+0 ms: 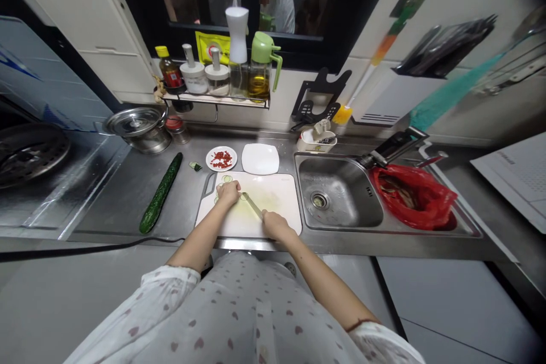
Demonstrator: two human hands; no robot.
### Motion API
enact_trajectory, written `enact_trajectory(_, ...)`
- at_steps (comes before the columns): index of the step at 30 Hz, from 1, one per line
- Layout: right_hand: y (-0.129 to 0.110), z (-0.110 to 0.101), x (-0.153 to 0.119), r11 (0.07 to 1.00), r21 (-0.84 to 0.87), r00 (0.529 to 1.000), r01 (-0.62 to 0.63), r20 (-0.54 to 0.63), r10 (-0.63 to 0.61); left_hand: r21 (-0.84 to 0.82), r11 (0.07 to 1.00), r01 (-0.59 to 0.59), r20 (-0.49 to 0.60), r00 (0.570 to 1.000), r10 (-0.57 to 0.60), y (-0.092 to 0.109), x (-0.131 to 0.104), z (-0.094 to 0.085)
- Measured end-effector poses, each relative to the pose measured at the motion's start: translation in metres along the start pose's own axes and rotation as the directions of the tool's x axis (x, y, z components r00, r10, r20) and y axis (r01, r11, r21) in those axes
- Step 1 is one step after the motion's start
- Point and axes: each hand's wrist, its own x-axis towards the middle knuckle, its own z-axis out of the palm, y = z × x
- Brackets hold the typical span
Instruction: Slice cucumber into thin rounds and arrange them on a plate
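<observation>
My right hand (277,224) is closed around the handle of a kitchen knife (253,205), whose narrow blade points up and left over a white cutting board (279,182). My left hand (229,193) rests on the board's left half with its fingers curled down, just left of the blade tip. What its fingertips press on is hidden. Thin pale cucumber slices (227,179) lie beside and behind that hand. A whole dark green cucumber (162,193) lies on the steel counter to the left. Behind the board stand a plate (210,160) of chopped red pieces and a square white plate (260,158).
To the right is a steel sink (341,220) with a red plastic bag (426,222) beside it. A lidded pot (145,131) and a cucumber end (195,165) are at the left. Seasoning bottles, including a green-topped oil bottle (259,86), fill a wall shelf (239,102).
</observation>
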Motion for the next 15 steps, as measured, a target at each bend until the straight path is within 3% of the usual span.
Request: enact_trajectory(15, -0.006, -0.013, 0.004, 0.992, -0.122, 1.0, 0.029, 0.011, -0.028, 0.029, 1.0, 0.012, -0.001, 1.0, -0.012, 0.0, 0.002, 0.0)
